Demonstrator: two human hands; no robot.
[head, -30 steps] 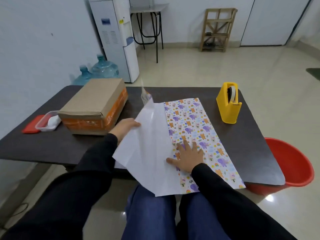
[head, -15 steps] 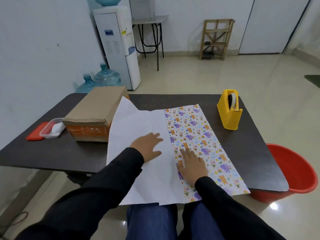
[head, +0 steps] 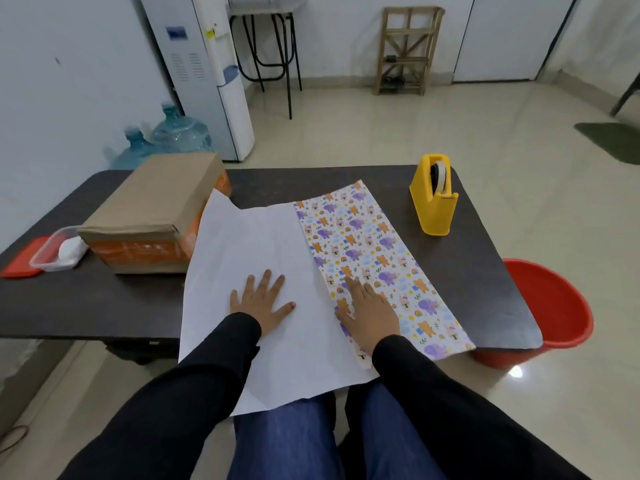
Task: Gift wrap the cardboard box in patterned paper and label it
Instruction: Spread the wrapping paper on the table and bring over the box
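The patterned paper (head: 367,244) lies on the dark table (head: 485,271), its left part folded over so the white back (head: 249,244) faces up. My left hand (head: 261,301) presses flat on the white part, fingers spread. My right hand (head: 369,308) lies flat on the printed side, along the fold edge. The cardboard box (head: 156,206) with orange tape stands to the left; the paper's far left corner leans against it. The paper's near edge hangs over the table onto my lap.
A yellow tape dispenser (head: 434,199) stands at the table's far right. A clear plastic tub (head: 57,252) and red lid (head: 20,261) sit left of the box. A red bucket (head: 547,313) is on the floor at right. Water dispenser (head: 207,71) and bottles stand behind.
My left hand let the lifted white flap down and now presses it flat on the table. My right hand stayed pressed on the printed side.
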